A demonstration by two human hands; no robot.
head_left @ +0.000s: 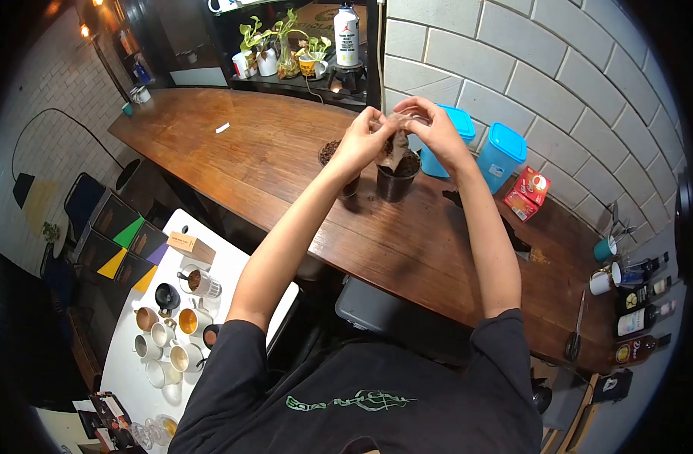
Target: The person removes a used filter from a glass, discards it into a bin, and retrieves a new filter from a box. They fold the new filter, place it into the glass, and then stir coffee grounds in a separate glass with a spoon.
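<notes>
Both hands are raised over the far side of the wooden counter. My left hand [362,142] and my right hand [442,138] pinch the top of a thin, crumpled brownish pouch [396,153] between them. The pouch hangs down over the mouth of a black pot [397,186] with dark soil inside. Just left of it stands a second pot [349,188], filled with brown granules and partly hidden behind my left wrist. The pouch's contents are hidden.
Blue-lidded containers [502,156] and a red box [527,193] stand right of the pots by the tiled wall. Scissors [576,337] and bottles [640,349] are at the right end. Several cups [186,357] crowd a white table [248,271] at lower left.
</notes>
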